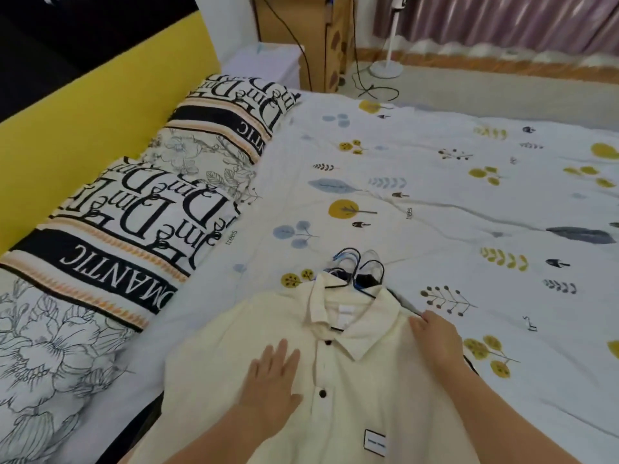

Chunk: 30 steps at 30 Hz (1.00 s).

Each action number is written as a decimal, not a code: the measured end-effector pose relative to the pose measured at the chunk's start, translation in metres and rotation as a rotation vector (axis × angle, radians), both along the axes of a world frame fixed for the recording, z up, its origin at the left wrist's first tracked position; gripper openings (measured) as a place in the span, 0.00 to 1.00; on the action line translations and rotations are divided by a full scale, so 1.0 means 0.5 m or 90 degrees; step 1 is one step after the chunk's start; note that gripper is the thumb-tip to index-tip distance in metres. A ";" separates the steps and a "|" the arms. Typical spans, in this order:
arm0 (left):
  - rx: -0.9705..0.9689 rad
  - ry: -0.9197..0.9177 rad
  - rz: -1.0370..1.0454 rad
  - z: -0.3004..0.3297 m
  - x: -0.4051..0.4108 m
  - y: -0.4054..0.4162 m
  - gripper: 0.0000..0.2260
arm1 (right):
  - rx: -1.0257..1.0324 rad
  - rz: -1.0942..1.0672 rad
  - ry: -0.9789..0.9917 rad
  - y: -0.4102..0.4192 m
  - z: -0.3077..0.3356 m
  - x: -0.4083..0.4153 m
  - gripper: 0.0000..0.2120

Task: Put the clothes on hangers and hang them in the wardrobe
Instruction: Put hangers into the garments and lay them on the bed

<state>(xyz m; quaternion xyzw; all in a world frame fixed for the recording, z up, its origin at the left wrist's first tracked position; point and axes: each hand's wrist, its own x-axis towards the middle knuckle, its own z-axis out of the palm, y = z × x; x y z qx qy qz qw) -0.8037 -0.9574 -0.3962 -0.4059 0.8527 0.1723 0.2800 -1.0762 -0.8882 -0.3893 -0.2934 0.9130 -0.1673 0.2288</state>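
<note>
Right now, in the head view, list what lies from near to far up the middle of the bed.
left hand → cream shirt collar → bunch of hangers → leaf-print bedsheet → white lamp base on the floor.

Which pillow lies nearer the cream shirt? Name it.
The lower-left pillow, beside the cream shirt; the other pillow lies farther up, by the headboard's far end.

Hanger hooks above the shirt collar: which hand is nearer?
Right. The right hand grips the cream shirt at its shoulder, just below-right of the hanger hooks. The left hand lies flat on the chest, farther down-left.
</note>
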 end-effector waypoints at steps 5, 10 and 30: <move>-0.056 0.015 0.034 -0.092 -0.013 -0.003 0.36 | 0.096 0.044 0.182 0.019 -0.080 0.084 0.26; -0.041 0.042 0.025 -0.140 -0.008 -0.003 0.40 | 0.166 0.176 0.080 0.039 -0.124 0.181 0.30; 0.063 0.116 0.093 0.266 0.044 0.002 0.19 | 0.275 0.334 -0.085 0.089 0.231 0.247 0.19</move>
